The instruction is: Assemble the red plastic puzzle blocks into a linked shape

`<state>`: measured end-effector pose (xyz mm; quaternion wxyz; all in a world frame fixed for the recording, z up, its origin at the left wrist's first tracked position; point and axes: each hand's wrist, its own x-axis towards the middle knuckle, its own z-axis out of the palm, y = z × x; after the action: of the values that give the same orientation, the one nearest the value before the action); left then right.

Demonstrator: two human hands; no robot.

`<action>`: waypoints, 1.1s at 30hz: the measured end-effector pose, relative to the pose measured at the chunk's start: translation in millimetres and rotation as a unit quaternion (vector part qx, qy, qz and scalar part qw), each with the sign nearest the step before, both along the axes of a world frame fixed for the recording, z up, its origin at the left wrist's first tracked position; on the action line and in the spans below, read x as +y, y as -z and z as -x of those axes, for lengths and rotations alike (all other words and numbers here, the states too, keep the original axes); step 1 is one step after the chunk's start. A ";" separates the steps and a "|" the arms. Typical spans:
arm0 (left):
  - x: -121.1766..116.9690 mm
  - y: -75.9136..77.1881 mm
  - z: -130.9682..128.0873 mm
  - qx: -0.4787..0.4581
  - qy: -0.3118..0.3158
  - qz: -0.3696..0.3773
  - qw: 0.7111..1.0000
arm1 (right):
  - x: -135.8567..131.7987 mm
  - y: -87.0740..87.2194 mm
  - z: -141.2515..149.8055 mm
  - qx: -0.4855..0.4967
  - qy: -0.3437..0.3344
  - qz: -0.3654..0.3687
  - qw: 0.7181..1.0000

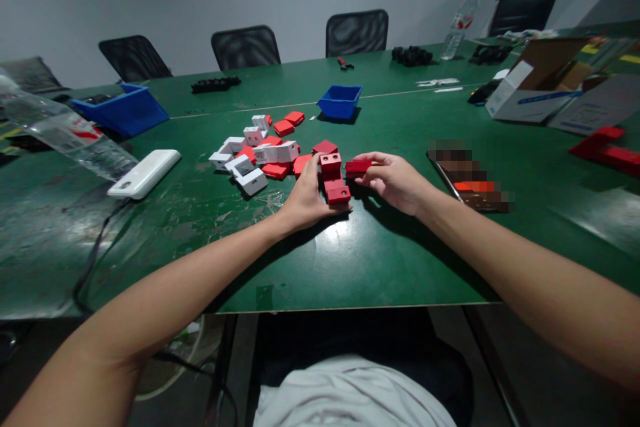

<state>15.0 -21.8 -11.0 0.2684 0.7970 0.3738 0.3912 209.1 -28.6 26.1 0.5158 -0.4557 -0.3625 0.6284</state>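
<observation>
My left hand (311,195) is closed around a red block piece (335,181) with small round holes, held upright just over the table. Close on its right, my right hand (393,180) pinches a smaller red block (358,168) between thumb and fingers. A narrow gap separates the two red pieces. Behind my left hand lies a loose pile of white blocks (251,181) and red blocks (277,171), some overlapping. One flat red block (325,147) rests just behind the held piece.
On the green table (300,267) stand a small blue bin (340,103) and a larger blue bin (125,110). A white power bank (145,173) with a cable lies left, near a tilted bottle (75,133). A phone (467,180) and an opened box (530,97) are right.
</observation>
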 end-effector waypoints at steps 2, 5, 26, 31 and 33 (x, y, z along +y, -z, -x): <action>0.2 0.4 0.0 0.000 -0.001 -0.003 1.000 | 0.5 -0.6 0.4 0.010 0.004 0.011 1.000; 0.6 0.9 0.3 -0.001 -0.001 -0.006 1.000 | 1.0 -0.7 0.2 0.026 0.002 0.016 1.000; -0.7 -2.5 -0.5 -0.003 0.005 -0.002 1.000 | 2.1 9.2 -3.8 -0.014 0.009 -0.001 1.000; -1.2 -3.6 -0.1 0.008 -0.001 -0.002 1.000 | 0.1 5.0 -2.4 -0.046 0.007 -0.005 0.999; -1.2 -3.3 0.2 0.010 0.000 -0.004 1.000 | -0.6 3.4 -1.8 -0.039 0.005 -0.011 0.999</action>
<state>14.8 -23.0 -7.7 0.2615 0.8020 0.3750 0.3844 210.9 -29.2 22.7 0.5091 -0.4760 -0.3874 0.6034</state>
